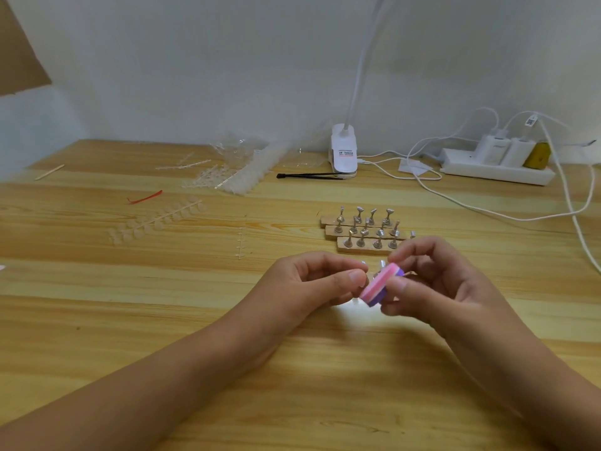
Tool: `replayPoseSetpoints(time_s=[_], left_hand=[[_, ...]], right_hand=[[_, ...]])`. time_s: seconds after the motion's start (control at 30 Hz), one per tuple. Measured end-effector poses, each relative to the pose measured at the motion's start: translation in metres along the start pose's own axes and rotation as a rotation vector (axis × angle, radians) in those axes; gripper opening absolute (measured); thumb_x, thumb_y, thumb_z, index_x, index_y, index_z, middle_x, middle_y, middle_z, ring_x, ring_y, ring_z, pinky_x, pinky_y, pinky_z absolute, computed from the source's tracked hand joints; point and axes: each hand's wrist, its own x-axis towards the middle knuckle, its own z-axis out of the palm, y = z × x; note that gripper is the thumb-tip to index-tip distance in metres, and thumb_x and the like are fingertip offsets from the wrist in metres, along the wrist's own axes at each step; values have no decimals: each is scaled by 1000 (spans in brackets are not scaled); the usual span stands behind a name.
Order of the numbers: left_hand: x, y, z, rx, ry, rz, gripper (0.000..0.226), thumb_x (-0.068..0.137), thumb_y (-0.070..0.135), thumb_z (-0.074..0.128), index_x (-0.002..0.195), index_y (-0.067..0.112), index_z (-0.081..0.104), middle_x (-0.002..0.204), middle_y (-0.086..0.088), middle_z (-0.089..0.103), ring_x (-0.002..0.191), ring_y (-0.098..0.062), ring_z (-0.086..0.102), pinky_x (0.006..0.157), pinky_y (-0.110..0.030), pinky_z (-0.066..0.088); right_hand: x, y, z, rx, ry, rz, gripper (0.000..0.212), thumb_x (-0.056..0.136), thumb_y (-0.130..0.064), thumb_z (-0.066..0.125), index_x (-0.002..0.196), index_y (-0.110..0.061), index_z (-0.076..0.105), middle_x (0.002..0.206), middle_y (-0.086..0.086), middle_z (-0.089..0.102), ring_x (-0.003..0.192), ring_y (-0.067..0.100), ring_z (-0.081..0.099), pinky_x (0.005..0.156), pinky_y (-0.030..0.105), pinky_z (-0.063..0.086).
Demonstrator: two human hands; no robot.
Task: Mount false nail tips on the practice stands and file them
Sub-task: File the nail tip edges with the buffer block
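My right hand [432, 281] grips a small pink and purple buffer block [380, 284] between thumb and fingers. My left hand [318, 281] pinches something small right beside the block; I cannot make out what it is. Metal pegs of a practice stand [382, 264] poke up just behind my fingers, the rest hidden by them. Three wooden bases with metal practice stands [364, 234] sit close behind my hands. A strip of clear nail tips [156, 221] lies to the left on the wooden table [195, 288].
A bag and more strips of clear tips [240, 170] lie at the back. A clip lamp [344, 151], black tweezers [305, 175], a white power strip [497, 167] with trailing cables [487, 211], a red strip [144, 198], a wooden stick [49, 172] and an empty sprue [240, 244] are around.
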Motion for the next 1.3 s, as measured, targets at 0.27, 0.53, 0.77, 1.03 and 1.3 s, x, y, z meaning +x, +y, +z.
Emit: replayPoseSetpoints(time_s=[0.27,0.53,0.77,1.03,1.3], left_hand=[[0,0,0,7,2,0,30,78,33,73,104,17,76,101,-4,76,91,-11,70,83,-20,53],[1,0,-1,13,-2,-11,26,80,29,74,103,18,75,104,-4,76,96,-14,71,84,-21,54],[1,-1,-2,1,3,-18,25,79,28,74,102,18,76,104,-6,76,98,-18,71,85,-25,54],[3,-3,-2,-2,11,-19,24,77,29,74,100,20,77,102,-7,76,98,-21,71,92,-32,55],[2,1,-1,-68,-8,-9,21,73,31,79,93,26,79,98,-3,77,88,-9,72,79,-18,55]], right_hand=[[-1,0,2,-4,6,-39,25,66,-27,76,88,-19,67,89,9,70,78,25,71,69,25,57],[-2,2,1,-74,-25,-40,25,67,-25,78,87,-18,65,88,7,71,79,23,70,73,29,59],[-2,4,5,-105,-81,-72,23,71,-22,80,88,-19,65,89,5,71,81,17,69,70,21,56],[-2,4,6,-98,-99,-86,24,69,-20,76,89,-14,65,89,6,71,83,19,68,72,24,57],[-3,8,6,-163,-200,-52,20,72,-19,76,89,-15,66,91,5,70,89,18,68,74,24,56]])
